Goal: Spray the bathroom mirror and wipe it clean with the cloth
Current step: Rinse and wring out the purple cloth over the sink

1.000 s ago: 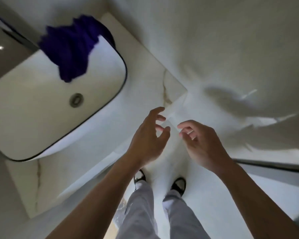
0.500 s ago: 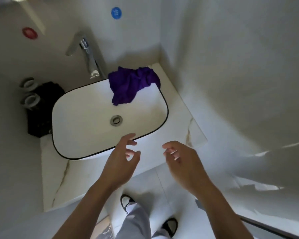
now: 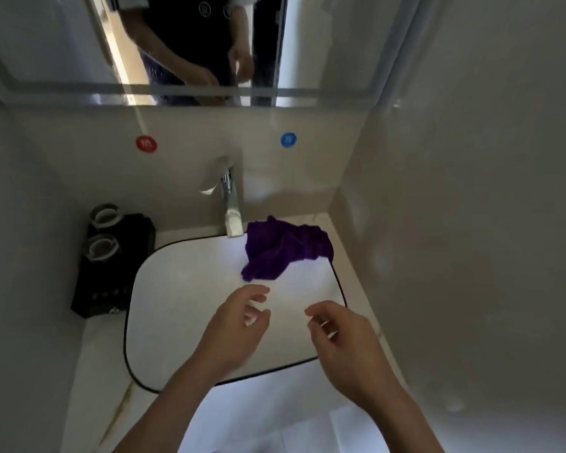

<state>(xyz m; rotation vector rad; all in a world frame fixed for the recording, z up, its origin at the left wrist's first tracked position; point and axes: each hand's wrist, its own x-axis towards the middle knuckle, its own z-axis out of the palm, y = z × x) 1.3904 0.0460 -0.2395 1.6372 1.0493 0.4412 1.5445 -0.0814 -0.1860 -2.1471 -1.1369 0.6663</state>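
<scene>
Crumpled purple cloth [image 3: 285,250] is lying over white basin's [image 3: 190,308] far rim; left hand [image 3: 239,328] and right hand [image 3: 343,341] are hovering loosely curled, empty.

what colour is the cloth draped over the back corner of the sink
The crumpled cloth is deep purple, plain with no pattern, seen in the head view.

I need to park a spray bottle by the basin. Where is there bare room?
Bare counter lies left of the basin, in front of the black tray, and a narrow strip runs along the right wall. The back right corner is crowded by the purple cloth beside the tap.
</scene>
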